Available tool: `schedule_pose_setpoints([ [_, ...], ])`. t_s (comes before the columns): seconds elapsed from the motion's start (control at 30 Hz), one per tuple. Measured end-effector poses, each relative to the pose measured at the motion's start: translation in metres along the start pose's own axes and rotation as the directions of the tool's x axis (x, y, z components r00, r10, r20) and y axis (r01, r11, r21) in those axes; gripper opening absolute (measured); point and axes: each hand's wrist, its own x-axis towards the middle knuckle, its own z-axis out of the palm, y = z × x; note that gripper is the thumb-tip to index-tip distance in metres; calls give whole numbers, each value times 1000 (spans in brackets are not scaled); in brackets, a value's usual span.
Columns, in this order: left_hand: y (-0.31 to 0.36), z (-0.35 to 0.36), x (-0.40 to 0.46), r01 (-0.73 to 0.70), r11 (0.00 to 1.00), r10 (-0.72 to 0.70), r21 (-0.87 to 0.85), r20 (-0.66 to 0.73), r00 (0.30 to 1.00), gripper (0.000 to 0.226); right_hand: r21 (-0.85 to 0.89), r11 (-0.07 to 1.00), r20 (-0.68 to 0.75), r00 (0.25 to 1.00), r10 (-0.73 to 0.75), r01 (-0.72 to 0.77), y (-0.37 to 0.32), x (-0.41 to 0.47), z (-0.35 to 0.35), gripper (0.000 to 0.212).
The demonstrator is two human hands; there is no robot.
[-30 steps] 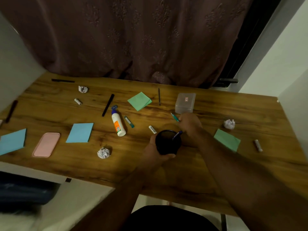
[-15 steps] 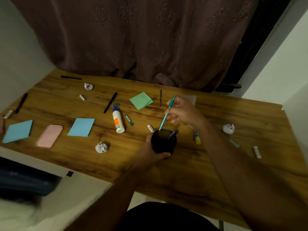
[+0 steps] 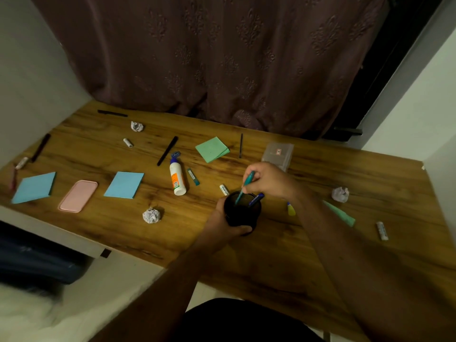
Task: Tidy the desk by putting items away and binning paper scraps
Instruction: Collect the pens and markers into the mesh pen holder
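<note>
Vanishing into cup (image 3: 243, 213): teal pen's (image 3: 246, 182) tip.

Wooden desk (image 3: 283, 255) surface carries: glue bottle (image 3: 177, 178), pink case (image 3: 78, 196), blue notepads (image 3: 124, 185), crumpled paper scraps (image 3: 151, 215), black pen cup (image 3: 242, 211).

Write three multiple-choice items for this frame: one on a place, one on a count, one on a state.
1. Where does the glue bottle lie?
A. between the blue sticky pad and the black pen cup
B. inside the cup
C. right of the clear plastic box

2. How many crumpled paper balls are on the desk?
A. one
B. three
C. five

3. What is the right hand doing?
A. resting empty
B. holding a teal pen, tip in the cup
C. pinching a paper ball

Key: 1 A, it lies flat between them. 2 B, balls at the back left, front and right. 3 B, the left hand grips the cup.
</note>
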Motion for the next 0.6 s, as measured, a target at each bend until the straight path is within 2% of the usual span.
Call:
schedule_pose_setpoints([
  [0.13,2,0,-2,5,1000,-4,-9,8,1000,95,-152,987,40,997,64,-58,8,2,4,21],
  [0.33,3,0,-2,24,1000,-24,-18,-12,1000,94,-131,986,100,988,121,-108,10,0,-4,26],
  [0.47,5,-2,-6,40,999,-41,-32,-32,999,97,-55,994,124,987,104,-98,6,3,-18,31],
  [0.6,1,-9,-15,60,998,-61,-7,-44,997,96,45,996,-9,997,75,-75,5,25,-28,17],
])
